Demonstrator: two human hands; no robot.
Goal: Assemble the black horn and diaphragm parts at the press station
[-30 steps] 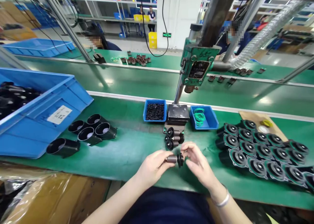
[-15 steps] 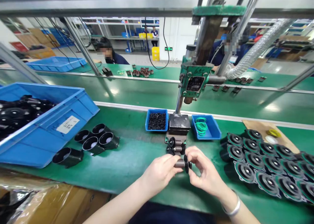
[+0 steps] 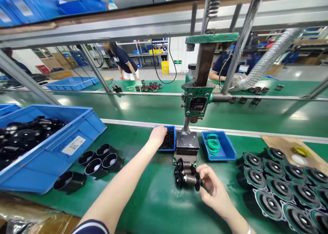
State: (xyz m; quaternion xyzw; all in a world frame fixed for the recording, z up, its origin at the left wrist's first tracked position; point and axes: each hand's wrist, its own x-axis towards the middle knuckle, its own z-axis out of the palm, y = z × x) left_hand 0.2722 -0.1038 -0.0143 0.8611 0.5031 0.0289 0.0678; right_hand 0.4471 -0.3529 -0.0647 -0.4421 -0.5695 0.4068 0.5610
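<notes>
My left hand (image 3: 158, 135) is over the left part of a small blue bin (image 3: 175, 138) filled with small black parts (image 3: 168, 140). Its fingers point down among them, and the fingertips are hidden. With thumb and fingers, my right hand (image 3: 214, 188) pinches the black disc end of a motor rotor (image 3: 191, 179), whose grey core lies sideways. This rotor is low over the green bench, close in front of more rotors (image 3: 187, 164) of the same kind. Behind them is the black metal block (image 3: 188, 142) at the foot of a green press (image 3: 197, 102).
On the right, another blue bin (image 3: 229, 152) holds green rings (image 3: 213, 146), beside rows of black housings (image 3: 271, 205). Several black cups (image 3: 93, 167) stand left, near a large blue crate (image 3: 84, 124) of black parts. Two people (image 3: 125, 61) (image 3: 217, 65) are across the bench.
My left hand has let go of the rotor and moved forward to the bin of black parts. My right hand keeps the rotor's disc end. The view has tilted up.
</notes>
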